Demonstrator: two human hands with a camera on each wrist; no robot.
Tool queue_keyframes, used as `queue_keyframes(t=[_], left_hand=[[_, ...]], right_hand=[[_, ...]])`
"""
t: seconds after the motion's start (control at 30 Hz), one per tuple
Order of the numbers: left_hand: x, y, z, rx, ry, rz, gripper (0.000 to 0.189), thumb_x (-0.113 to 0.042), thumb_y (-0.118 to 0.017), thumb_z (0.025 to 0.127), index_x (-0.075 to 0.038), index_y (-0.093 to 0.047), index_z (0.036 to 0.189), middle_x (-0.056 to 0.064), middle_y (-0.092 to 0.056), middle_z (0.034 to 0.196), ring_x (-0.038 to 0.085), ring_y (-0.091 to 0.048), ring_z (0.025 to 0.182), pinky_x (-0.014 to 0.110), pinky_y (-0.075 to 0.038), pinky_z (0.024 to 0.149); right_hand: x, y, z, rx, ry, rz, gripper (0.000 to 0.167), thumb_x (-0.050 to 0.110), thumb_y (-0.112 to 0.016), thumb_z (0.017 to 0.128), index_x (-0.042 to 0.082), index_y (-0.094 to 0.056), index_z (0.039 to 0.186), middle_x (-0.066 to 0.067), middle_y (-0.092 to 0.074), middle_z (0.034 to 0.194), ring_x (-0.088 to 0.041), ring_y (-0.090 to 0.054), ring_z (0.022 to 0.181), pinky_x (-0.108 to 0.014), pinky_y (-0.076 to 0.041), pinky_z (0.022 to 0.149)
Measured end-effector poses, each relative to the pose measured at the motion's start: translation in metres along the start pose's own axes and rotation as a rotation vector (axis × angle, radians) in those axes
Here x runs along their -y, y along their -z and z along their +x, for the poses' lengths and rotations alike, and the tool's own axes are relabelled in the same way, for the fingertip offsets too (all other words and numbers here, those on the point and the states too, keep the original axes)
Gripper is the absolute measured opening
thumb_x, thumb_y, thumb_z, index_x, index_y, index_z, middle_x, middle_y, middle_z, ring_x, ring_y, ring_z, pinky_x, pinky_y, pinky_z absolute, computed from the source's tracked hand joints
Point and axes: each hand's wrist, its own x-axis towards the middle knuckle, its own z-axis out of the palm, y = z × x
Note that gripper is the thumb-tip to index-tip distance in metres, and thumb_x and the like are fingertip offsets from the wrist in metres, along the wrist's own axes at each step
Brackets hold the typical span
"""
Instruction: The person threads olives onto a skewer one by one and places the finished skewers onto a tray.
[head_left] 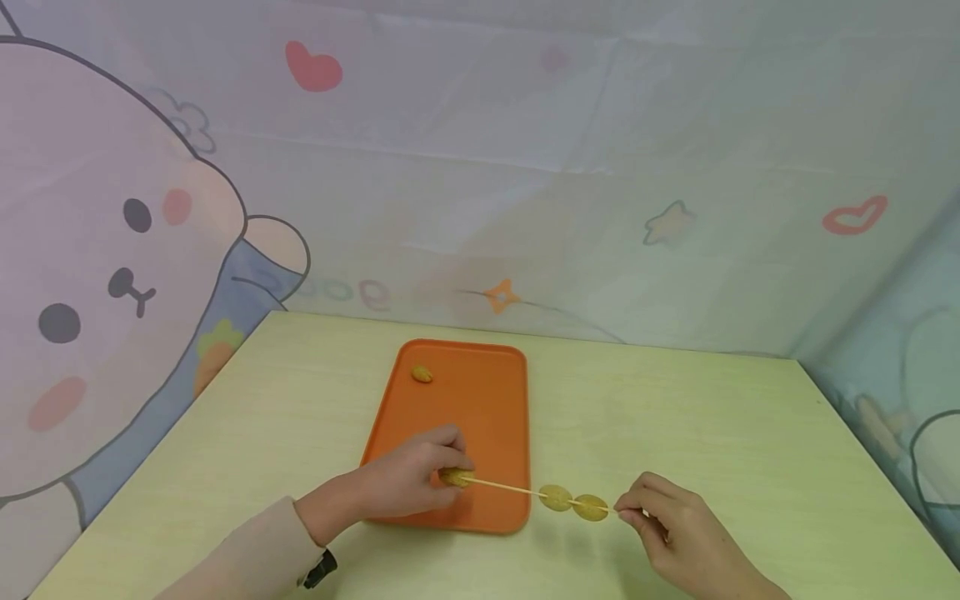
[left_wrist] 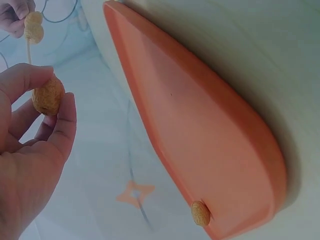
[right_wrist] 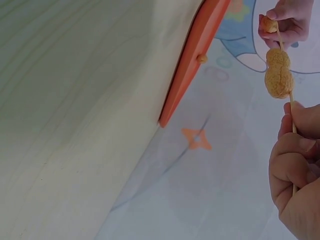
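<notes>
My right hand (head_left: 686,529) pinches a thin wooden skewer (head_left: 506,486) near its right end. Two wrinkled, yellow-brown oval pieces, like dried dates, are threaded on it side by side: the outer piece (head_left: 555,498) and the inner piece (head_left: 591,507), closest to the right fingers. Over the orange tray (head_left: 491,400), my left hand (head_left: 408,475) holds a third oval piece (left_wrist: 48,96) between thumb and fingers. The skewer's far end meets that piece; how deep it goes in cannot be seen. Another oval piece (head_left: 422,374) lies in the tray's far left corner.
The tray lies on a pale wood-grain table (head_left: 660,417), left of the table's middle. Behind it hangs a printed cloth (head_left: 465,167) with a cartoon bear, hearts and stars. A black band (head_left: 321,568) shows at the left wrist.
</notes>
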Motion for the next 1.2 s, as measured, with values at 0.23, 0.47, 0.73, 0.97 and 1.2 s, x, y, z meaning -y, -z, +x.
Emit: queue_keyframes(t=[0.23,0.47,0.73,0.97,1.2], left_hand=[[-0.0012,0.0014,0.002,0.016,-0.022,0.008,0.019,-0.001,-0.066,0.087,0.001,-0.071,0.105,-0.002,-0.044,0.089,0.007,-0.047,0.079,0.027,-0.05,0.07],[-0.0031,0.0026,0.0039,0.029,-0.023,0.0,0.019,-0.001,-0.066,0.087,0.001,-0.071,0.105,-0.002,-0.044,0.089,0.006,-0.048,0.079,0.025,-0.05,0.071],[-0.0063,0.0037,0.0053,0.037,-0.022,-0.001,0.018,0.0,-0.066,0.087,0.001,-0.071,0.104,-0.001,-0.044,0.089,0.007,-0.048,0.078,0.024,-0.05,0.07],[-0.0059,0.0038,0.0063,0.036,-0.022,0.001,0.017,0.0,-0.066,0.087,0.0,-0.071,0.103,-0.001,-0.042,0.087,0.008,-0.045,0.077,0.019,-0.045,0.069],[-0.0053,0.0027,0.0068,0.024,-0.037,0.009,0.018,0.002,-0.066,0.086,0.002,-0.071,0.104,-0.001,-0.043,0.087,0.007,-0.046,0.076,0.019,-0.046,0.069]], right_hand=[[-0.0004,-0.0012,0.0006,-0.002,0.007,-0.012,0.021,0.023,-0.051,0.098,0.013,-0.065,0.087,0.007,-0.054,0.081,0.005,-0.039,0.062,-0.005,-0.034,0.053],[-0.0004,-0.0023,0.002,-0.016,0.017,-0.025,0.022,0.024,-0.05,0.098,0.012,-0.065,0.086,0.006,-0.055,0.081,0.004,-0.04,0.063,-0.005,-0.035,0.054],[0.0002,-0.0037,0.003,-0.02,0.01,-0.016,0.024,0.025,-0.049,0.098,0.011,-0.065,0.086,0.006,-0.056,0.08,0.005,-0.039,0.062,-0.005,-0.034,0.053],[0.0002,-0.0067,0.0044,-0.025,0.014,-0.013,0.028,0.026,-0.047,0.099,0.01,-0.065,0.086,0.006,-0.056,0.08,0.005,-0.04,0.062,-0.005,-0.035,0.054],[0.0017,-0.0077,0.0064,-0.02,0.005,-0.008,0.029,0.027,-0.046,0.098,0.01,-0.065,0.085,0.005,-0.056,0.08,0.005,-0.039,0.062,-0.005,-0.035,0.053]])
